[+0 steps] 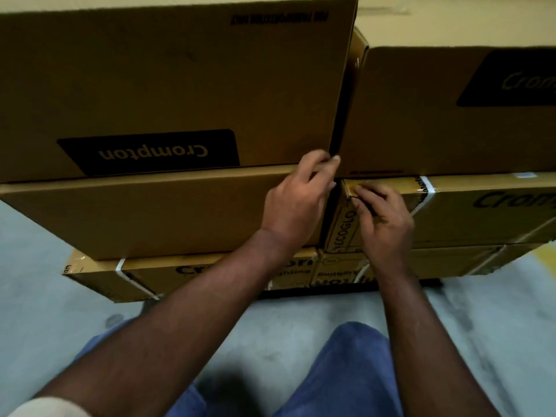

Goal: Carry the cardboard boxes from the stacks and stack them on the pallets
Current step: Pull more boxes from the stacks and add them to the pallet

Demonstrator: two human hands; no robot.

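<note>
Two bare hands work at the gap between neighbouring stacks of brown cardboard boxes. The left hand (296, 200) rests on the near right corner of the large brown cardboard box (168, 85) with a black "Crompton" label printed upside down; its fingers curl over that corner edge, thumb and fingertips reaching into the dark slot beside it, so it grips the box corner. The right hand (383, 219) has its fingers bent and pinched against the near left corner of the flatter taped cardboard box (469, 206), bound with a white strap (425, 191) and marked "ECOGLO" on its end face. Whether that hand holds anything small between the fingertips cannot be told.

Another large brown cardboard box with a black label (451, 109) sits on top of the strapped box, just beside the first large box, with a narrow dark gap between them. Beneath the left-hand large box lies a lower strapped cardboard box (102, 272) printed in black lettering, at the bottom of the stack; a further low box (340, 270) touches it on the right. All of this stands on the grey concrete floor (45, 296). A pale wall (451, 19) rises behind the stacks. Blue trousers (352, 371) show at the bottom edge, between the forearms.
</note>
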